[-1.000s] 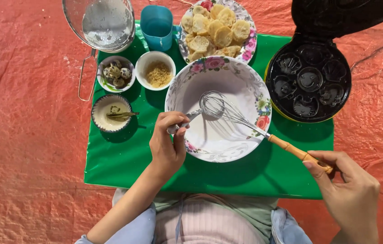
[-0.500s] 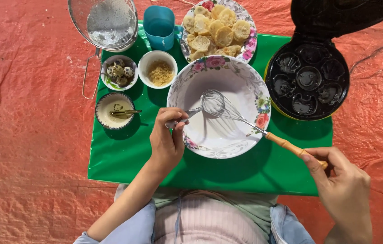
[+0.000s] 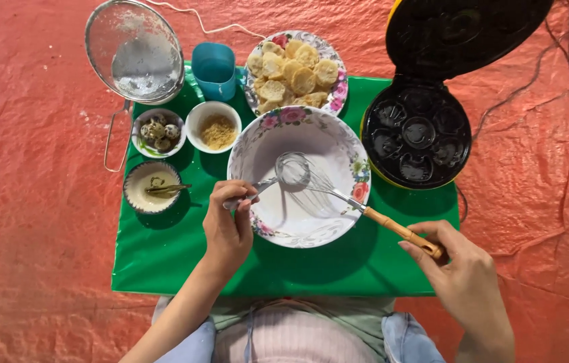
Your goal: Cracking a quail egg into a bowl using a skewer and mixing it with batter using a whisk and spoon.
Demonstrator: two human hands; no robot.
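A large floral bowl (image 3: 338, 138) with white batter stands in the middle of a green mat (image 3: 163, 255). My left hand (image 3: 228, 225) is at the bowl's near-left rim, fingers closed on a metal spoon (image 3: 264, 184) whose tip reaches into the batter. My right hand (image 3: 467, 272) is off the bowl's right side, pinching the wooden handle of a wire whisk (image 3: 328, 185). The whisk's wire head lies in the batter, next to the spoon tip.
An open black multi-cavity cake maker (image 3: 417, 138) sits right of the bowl. Behind it are a plate of round cakes (image 3: 294, 70), a blue cup (image 3: 214, 68), a sieve (image 3: 135, 50), small bowls of quail eggs (image 3: 157, 131), yellow powder (image 3: 216, 129) and cream sauce (image 3: 150, 189). Orange tarp surrounds.
My right hand has slid a little left along the whisk handle. The left hand stays at the rim with the spoon; the view has shifted slightly.
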